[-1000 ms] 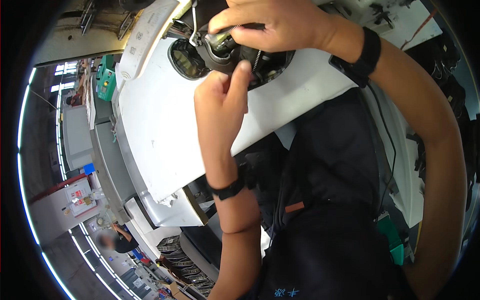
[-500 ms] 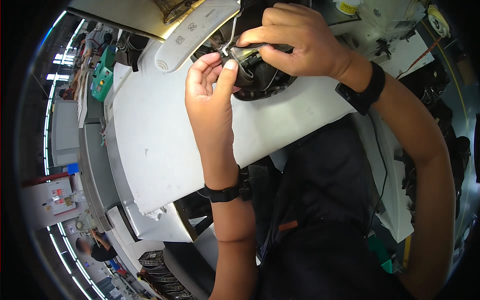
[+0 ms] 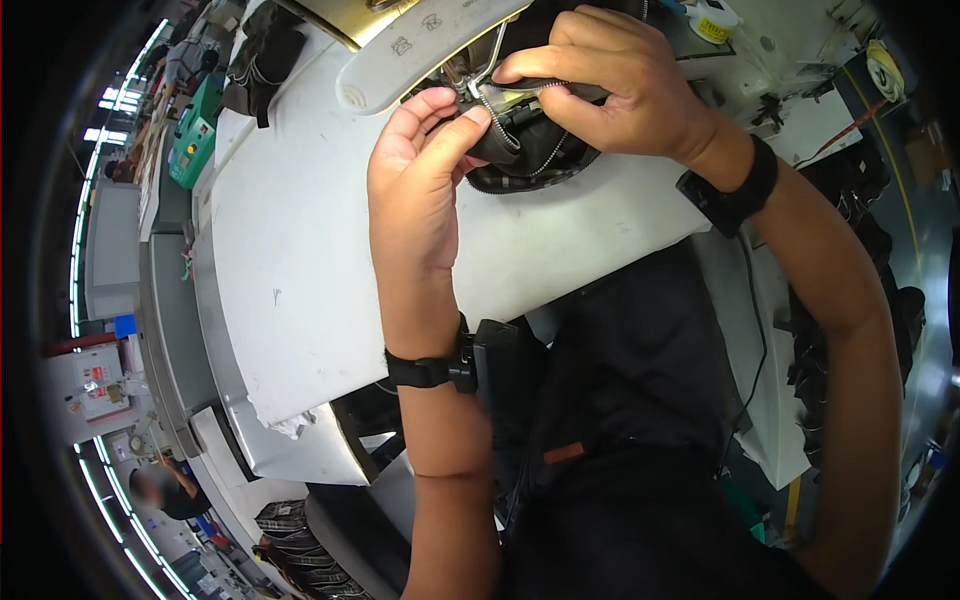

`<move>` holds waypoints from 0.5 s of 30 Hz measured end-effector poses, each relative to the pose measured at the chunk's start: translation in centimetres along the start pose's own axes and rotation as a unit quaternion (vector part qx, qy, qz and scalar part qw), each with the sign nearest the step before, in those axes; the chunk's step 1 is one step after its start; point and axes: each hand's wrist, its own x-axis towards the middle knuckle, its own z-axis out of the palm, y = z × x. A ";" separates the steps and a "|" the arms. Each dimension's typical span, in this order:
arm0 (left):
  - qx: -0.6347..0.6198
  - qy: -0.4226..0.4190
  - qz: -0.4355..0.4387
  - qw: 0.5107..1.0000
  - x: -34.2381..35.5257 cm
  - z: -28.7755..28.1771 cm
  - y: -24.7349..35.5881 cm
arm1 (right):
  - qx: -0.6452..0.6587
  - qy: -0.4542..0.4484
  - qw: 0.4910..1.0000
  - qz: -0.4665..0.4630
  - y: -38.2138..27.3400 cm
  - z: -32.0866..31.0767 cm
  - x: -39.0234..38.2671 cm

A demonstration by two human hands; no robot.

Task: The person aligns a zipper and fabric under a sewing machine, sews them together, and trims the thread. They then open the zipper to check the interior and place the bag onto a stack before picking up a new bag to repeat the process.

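Note:
A dark fabric piece with a zipper [image 3: 540,162] lies under the sewing machine [image 3: 425,52], its toothed edges curving near the needle area. My left hand [image 3: 425,150] pinches the fabric's near-left edge between thumb and fingers, just left of the presser foot [image 3: 474,90]. On the other side, my right hand [image 3: 615,85] grips a zipper edge between thumb and forefinger, holding it out to the right of the foot. The fabric's far part is hidden behind my right hand and the machine head.
The white worktable [image 3: 330,260] spreads to the left and front. A white bottle with a yellow label [image 3: 712,20] stands at the back right. A green machine [image 3: 197,130] is at the far left, near dark hanging fabric [image 3: 262,65]. Another person [image 3: 168,490] sits at lower left.
The view has shifted slightly, so the machine and bottle appear further right. My left hand has turned a little, its thumb laid more toward the foot. Both hands keep their hold.

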 end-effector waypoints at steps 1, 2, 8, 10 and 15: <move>-0.005 0.004 -0.001 1.000 0.0 -0.1 0.0 | -0.003 0.001 1.000 -0.003 0.1 0.1 0.0; -0.002 -0.003 0.000 1.000 0.1 -0.2 0.0 | 0.000 -0.003 1.000 -0.005 0.2 0.2 -0.1; -0.010 -0.015 -0.002 1.000 1.0 -0.9 0.2 | 0.007 0.018 1.000 -0.011 0.3 0.5 -0.1; 0.012 -0.034 -0.007 0.999 1.2 -1.2 0.4 | 0.014 0.016 1.000 0.017 0.0 0.4 -0.1; 0.019 -0.044 -0.013 0.999 1.2 -1.4 0.4 | 0.027 0.018 0.998 0.047 -0.2 0.5 0.1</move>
